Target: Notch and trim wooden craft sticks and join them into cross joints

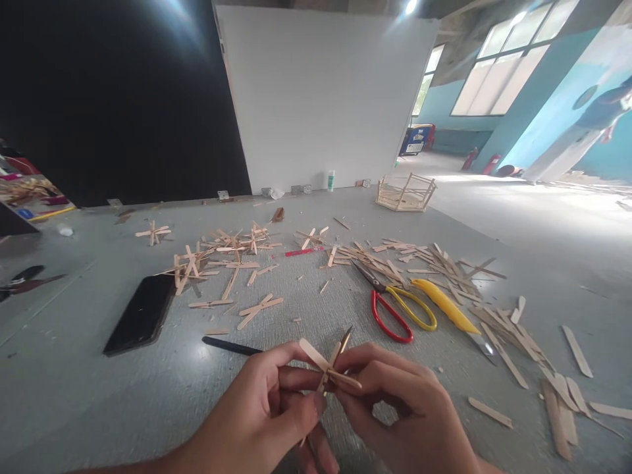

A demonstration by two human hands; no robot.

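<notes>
Close in front of me, both hands hold a small crossed piece made of popsicle sticks [326, 370], with pale arms pointing several ways. My left hand [274, 405] pinches it from the left, thumb below the crossing. From the right, the fingertips of my right hand [395, 401] grip the same piece at its short arms. A narrow pointed thing [346, 338] with a dark tip shows just behind my right fingers; its kind is unclear. A slim black rod [232, 345] lies beyond my left hand, its right end hidden by the fingers.
Scissors [390, 306] with red and yellow handles and a yellow-handled knife [451, 313] lie right of centre. Loose popsicle sticks [513, 336] spread right. Crossed stick pieces [237, 242] and a phone [139, 315] are left. A stick frame [407, 193] stands behind. Someone [582, 128] stands far right.
</notes>
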